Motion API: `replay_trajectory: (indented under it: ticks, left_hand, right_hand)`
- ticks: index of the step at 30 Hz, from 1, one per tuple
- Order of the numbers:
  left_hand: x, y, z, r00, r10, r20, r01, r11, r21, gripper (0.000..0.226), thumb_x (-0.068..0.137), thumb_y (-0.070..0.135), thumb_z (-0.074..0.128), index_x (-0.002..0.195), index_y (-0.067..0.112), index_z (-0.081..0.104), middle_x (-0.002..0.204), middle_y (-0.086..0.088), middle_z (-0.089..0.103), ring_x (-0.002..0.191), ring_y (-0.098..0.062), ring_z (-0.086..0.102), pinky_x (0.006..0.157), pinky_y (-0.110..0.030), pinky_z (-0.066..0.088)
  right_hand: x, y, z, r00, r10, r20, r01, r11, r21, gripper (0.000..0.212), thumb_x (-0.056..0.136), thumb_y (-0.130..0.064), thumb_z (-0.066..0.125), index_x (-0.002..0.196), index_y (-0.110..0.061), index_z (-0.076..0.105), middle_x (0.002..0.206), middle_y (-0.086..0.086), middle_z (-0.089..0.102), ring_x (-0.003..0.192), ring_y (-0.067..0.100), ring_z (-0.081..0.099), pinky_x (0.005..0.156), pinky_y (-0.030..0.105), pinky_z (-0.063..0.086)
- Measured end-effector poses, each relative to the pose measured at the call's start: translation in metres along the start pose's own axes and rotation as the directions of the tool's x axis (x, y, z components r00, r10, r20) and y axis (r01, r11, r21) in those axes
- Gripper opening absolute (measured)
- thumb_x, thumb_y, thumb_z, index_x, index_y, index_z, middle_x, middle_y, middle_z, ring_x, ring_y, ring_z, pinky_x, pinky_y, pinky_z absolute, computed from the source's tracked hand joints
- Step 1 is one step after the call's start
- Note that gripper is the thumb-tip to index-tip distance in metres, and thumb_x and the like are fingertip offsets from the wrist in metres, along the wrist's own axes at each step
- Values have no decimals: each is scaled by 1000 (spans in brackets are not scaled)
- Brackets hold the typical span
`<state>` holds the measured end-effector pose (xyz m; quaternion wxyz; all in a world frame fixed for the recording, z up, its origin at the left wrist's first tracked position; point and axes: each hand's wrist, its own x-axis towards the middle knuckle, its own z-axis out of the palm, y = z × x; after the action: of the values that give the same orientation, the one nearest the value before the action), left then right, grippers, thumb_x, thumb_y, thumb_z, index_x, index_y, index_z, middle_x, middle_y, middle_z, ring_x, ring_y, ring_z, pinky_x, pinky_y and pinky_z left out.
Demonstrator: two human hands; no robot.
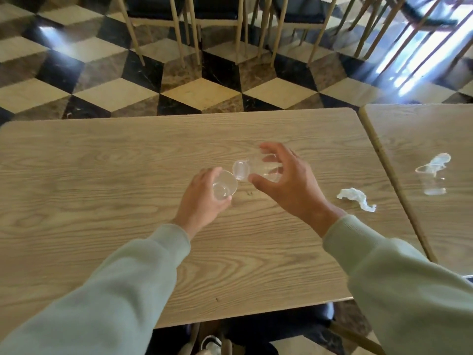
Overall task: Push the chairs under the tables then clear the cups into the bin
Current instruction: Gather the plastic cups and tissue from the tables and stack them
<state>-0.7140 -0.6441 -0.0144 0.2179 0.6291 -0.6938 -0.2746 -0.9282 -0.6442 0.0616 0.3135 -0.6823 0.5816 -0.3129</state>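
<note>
My left hand (202, 198) is shut on a clear plastic cup (225, 185), held upright over the middle of the wooden table (102, 180). Just right of it, my right hand (286, 183) holds a second clear cup (256, 169) tipped on its side, its base pointing at the first cup's rim. The two cups nearly touch. A third clear cup (432, 179) with a crumpled tissue inside stands on the neighbouring table (422, 129) at the right.
A crumpled white tissue (357, 198) lies on the table right of my right hand. Wooden chairs with dark seats (215, 11) stand across the chequered floor. A dark chair seat (281, 321) sits under the table's near edge.
</note>
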Motion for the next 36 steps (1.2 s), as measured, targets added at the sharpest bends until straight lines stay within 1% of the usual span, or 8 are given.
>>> replay_trajectory:
  ticks: [6,12,17,21,26,31,33,36]
  left_hand:
    - [-16,36,10,998,53,-19,-55,994,-92,69,78,24,84,141,24,56,125,-2,59,118,-21,57,101,-36,48]
    - [-29,56,21,996,89,5,-88,986,-140,75,75,24,89,142,18,56,123,-1,50,118,-21,57,97,-37,51]
    - [-37,72,45,996,84,27,-78,982,-173,73,73,20,88,140,25,58,119,3,47,103,-10,52,76,-3,36]
    - [-33,102,62,991,116,65,-94,955,-281,79,68,31,92,138,34,57,122,7,50,104,-3,53,80,-8,38]
    - [-16,160,102,984,170,49,-146,935,-323,80,61,27,99,133,21,63,119,1,59,107,-11,56,87,-2,35]
    - [-1,228,169,993,108,41,-88,935,-344,67,64,15,97,123,18,64,118,0,66,111,-23,62,95,-34,49]
    - [6,254,198,996,62,69,-34,935,-353,66,64,20,94,122,11,64,117,-9,67,109,-29,63,96,-45,51]
    - [16,285,228,997,0,79,27,938,-347,67,63,24,97,120,12,64,115,-13,67,107,-29,63,96,-44,51]
  right_hand:
    - [-26,-19,0,999,-11,43,13,998,-54,68,84,-39,83,143,-24,54,137,-9,59,119,5,58,97,35,54]
    - [-54,-8,-9,996,84,40,-79,991,-110,70,84,-41,83,145,-24,52,139,-7,58,123,11,57,100,42,53]
    - [-65,1,-25,987,138,88,-123,981,-151,76,86,-43,83,151,-22,50,147,-1,56,134,17,52,110,38,45]
    - [-70,20,-48,982,161,102,-147,981,-130,79,84,-44,85,151,-21,50,148,-1,57,136,19,51,111,34,41]
    - [-72,68,-104,968,227,109,-221,973,-69,93,83,-51,83,159,-30,34,151,-1,58,140,19,50,108,28,37]
    - [-78,143,-177,958,258,124,-266,962,57,85,92,-62,68,161,-31,30,153,-1,56,139,18,51,115,38,40]
    - [-77,180,-214,955,293,42,-295,953,67,72,95,-58,65,155,-26,42,145,2,61,130,17,57,110,39,45]
    - [-70,234,-263,924,360,-130,-364,931,-6,51,96,-45,69,137,-16,58,126,5,65,113,21,63,93,35,47]
